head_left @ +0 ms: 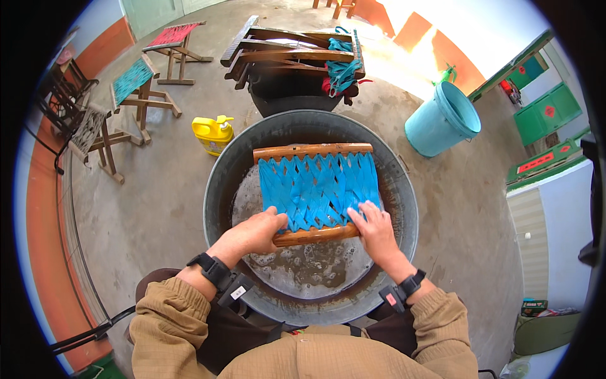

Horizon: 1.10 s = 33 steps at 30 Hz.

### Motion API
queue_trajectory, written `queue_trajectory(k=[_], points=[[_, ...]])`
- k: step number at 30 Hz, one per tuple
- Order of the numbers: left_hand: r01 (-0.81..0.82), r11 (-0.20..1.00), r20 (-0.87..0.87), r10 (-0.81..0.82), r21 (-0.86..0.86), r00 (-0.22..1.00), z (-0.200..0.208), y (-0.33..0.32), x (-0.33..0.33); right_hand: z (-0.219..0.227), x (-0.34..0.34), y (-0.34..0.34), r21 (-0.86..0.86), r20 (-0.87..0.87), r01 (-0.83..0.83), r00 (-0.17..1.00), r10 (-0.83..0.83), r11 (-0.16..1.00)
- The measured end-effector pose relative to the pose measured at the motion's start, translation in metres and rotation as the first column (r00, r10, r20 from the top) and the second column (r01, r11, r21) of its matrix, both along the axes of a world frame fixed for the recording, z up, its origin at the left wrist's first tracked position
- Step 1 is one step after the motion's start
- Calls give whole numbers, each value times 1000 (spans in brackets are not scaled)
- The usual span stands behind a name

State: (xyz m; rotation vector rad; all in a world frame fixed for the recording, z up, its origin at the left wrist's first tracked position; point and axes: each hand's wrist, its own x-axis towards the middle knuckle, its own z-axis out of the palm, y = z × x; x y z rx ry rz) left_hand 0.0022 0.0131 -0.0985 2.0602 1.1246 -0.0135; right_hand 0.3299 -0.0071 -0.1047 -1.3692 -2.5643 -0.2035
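A folding stool with a blue woven-strap seat (315, 189) is held over a large round metal basin (404, 208), its seat facing up. Its two wooden bars run crosswise, one far and one near. My left hand (255, 231) grips the near bar (312, 236) at its left end, fingers closed. At that bar's right end my right hand (377, 232) is closed too, with its fingertips over the edge of the blue straps. Foamy, murky water (309, 271) lies in the basin below. The stool's legs are hidden under the seat.
Beyond the basin, folded wooden stools (290, 57) lie across a dark tub (278, 101). A yellow jug (213, 134) stands left of them and a light-blue bucket (442, 120) right. Stools with red (173, 36), teal (132, 79) and pale (89, 131) seats stand at the far left.
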Motion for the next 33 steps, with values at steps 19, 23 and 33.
queue_trajectory(k=[19, 23, 33], points=[[-72, 994, 30, 70, 79, 997, 10, -11, -13, -224, -39, -80, -799, 319, 445, 884, -342, 405], [-75, 994, 33, 72, 84, 997, 9, -11, -14, -259, -74, -105, -919, 164, 189, 981, -100, 346], [-44, 994, -49, 49, 102, 998, 11, -9, -15, -268, -28, -89, -415, 199, 80, 980, 5, 906]])
